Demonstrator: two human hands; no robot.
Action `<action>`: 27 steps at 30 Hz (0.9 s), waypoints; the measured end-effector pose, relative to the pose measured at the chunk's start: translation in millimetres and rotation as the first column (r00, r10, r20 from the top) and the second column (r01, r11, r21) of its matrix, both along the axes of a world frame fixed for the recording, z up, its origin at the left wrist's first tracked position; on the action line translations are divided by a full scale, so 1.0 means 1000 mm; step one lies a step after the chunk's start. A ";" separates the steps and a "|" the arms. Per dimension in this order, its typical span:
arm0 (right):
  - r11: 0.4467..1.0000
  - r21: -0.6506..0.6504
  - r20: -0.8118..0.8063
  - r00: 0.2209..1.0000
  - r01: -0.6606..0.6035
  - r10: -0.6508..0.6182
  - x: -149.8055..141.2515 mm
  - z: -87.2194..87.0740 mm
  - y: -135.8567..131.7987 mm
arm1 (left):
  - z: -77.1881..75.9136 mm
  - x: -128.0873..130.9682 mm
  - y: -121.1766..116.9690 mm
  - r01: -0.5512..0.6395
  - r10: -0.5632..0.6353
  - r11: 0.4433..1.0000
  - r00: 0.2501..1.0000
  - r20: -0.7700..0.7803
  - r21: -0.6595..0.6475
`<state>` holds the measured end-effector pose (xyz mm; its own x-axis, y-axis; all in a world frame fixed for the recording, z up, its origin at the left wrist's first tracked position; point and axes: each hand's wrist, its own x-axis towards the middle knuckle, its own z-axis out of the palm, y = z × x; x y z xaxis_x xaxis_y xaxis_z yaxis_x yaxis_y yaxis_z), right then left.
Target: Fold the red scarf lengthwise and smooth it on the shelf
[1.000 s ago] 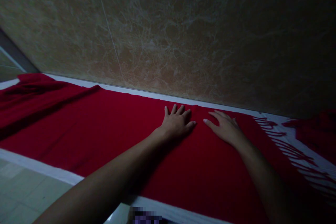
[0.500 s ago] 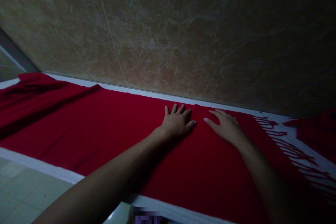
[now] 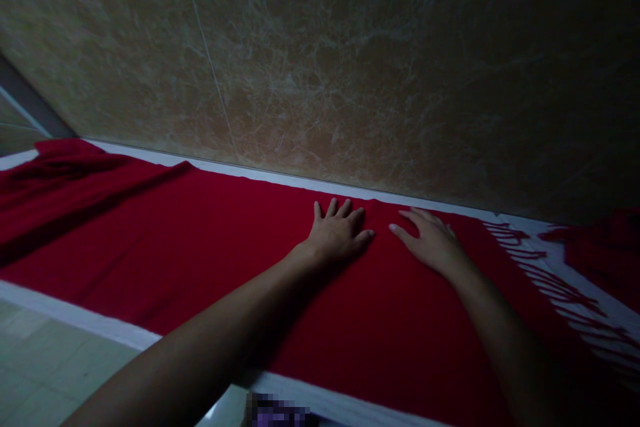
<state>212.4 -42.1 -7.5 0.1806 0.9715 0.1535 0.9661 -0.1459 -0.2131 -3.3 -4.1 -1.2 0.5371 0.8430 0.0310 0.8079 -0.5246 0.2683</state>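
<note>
Left hand and right hand, grips released, rest palm-down on a red scarf spread along a white worktop, apparently to keep it flat. Its fringe lies rightward.

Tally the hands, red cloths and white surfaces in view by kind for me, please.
Hands: 2 (left hand, right hand)
Red cloths: 2 (long fringed cloth, its bunched end included; dim cloth at the right edge)
White surfaces: 1 (white surface under the fringed cloth)
Total: 5
</note>
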 end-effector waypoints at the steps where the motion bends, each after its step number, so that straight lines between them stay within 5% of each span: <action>1: 1.000 -0.002 -0.001 1.000 -0.002 0.002 0.000 0.000 0.000 | 0.000 0.000 0.000 -0.003 0.003 1.000 1.000 -0.002 -0.003; 27: 1.000 0.003 -0.001 1.000 -0.006 0.006 0.001 -0.002 0.000 | 0.000 0.000 0.000 0.005 -0.005 1.000 1.000 -0.003 0.001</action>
